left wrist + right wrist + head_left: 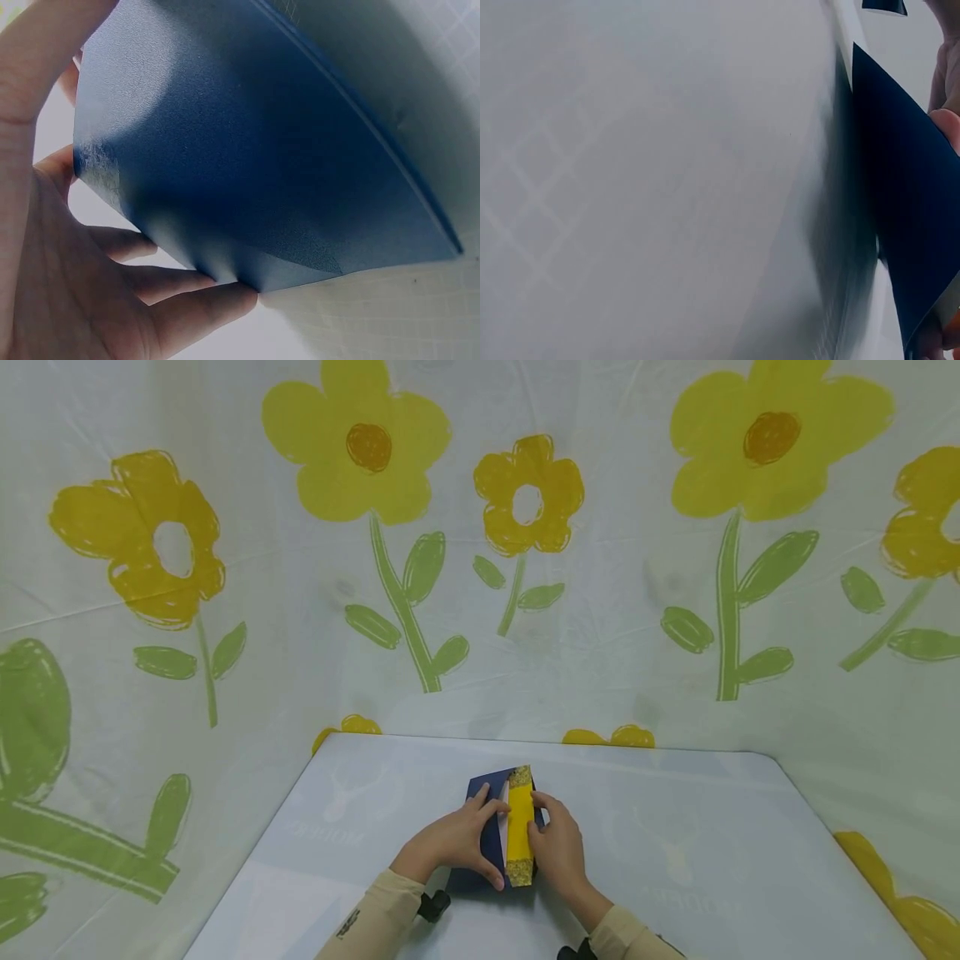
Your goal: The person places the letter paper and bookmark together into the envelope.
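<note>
A folded dark blue card stands partly open on the table, a yellow panel with gold-glitter ends along its right part. My left hand holds the blue left side, its thumb low and its fingers spread near the top. In the left wrist view, the fingers and thumb of that hand lie round the edge of the blue sheet. On the other side, my right hand pinches the right edge of the yellow panel. The right wrist view shows a blue flap slanting up from the table; most of that hand is out of frame.
The pale table has faint printed marks and extends to both sides of the card. Behind it and at the sides hangs a white curtain with yellow flowers. Dark straps sit at the wrists.
</note>
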Available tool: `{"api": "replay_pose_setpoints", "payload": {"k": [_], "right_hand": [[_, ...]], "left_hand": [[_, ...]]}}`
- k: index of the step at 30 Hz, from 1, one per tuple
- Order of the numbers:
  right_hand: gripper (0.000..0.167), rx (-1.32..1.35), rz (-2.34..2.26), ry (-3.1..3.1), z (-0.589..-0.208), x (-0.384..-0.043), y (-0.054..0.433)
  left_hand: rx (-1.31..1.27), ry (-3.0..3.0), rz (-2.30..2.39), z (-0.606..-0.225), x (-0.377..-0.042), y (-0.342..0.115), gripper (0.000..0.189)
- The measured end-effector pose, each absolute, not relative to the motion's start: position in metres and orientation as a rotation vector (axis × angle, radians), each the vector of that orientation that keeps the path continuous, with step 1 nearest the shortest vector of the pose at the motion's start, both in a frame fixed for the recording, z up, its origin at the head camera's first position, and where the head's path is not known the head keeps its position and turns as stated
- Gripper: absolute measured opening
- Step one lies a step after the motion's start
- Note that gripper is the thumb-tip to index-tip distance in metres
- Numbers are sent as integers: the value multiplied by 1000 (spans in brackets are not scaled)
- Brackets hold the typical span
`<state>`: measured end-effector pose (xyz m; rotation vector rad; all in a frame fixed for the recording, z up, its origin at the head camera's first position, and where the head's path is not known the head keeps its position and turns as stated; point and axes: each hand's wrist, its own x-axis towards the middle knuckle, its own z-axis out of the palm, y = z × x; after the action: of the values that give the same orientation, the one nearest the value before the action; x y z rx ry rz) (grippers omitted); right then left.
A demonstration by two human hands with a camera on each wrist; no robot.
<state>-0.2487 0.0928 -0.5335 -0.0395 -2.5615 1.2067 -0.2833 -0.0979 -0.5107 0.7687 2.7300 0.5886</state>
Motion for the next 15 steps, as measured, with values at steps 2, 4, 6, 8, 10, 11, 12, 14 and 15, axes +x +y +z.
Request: {"api": "replay_pose_setpoints", "payload": {"k": [2, 4, 6, 8, 10, 11, 12, 14, 15], "right_hand": [[42, -41, 1209, -2568, -533, -248, 92], [42, -44, 1207, -2570, -532, -248, 90], [43, -53, 1193, -2578, -532, -249, 89], [43, -57, 1161, -2589, -533, -249, 87], [44, -67, 1137, -2600, -532, -249, 86], [44, -65, 1117, -2601, -533, -249, 85], [44, -64, 1105, -2602, -533, -249, 85], [45, -62, 1101, -2599, -533, -249, 83], [45, -60, 1098, -2595, -533, -249, 83]], "left_hand": [[767, 2732, 583, -511, -283, -98, 109], [764, 2733, 582, -510, -283, -98, 109], [762, 2733, 583, -510, -283, -98, 109], [761, 2732, 585, -509, -283, -98, 109], [761, 2732, 589, -509, -283, -98, 109], [760, 2731, 591, -509, -283, -98, 108], [759, 2731, 592, -510, -283, -98, 109], [758, 2732, 593, -510, -283, -98, 109], [757, 2732, 594, -511, -283, -98, 109]]}}
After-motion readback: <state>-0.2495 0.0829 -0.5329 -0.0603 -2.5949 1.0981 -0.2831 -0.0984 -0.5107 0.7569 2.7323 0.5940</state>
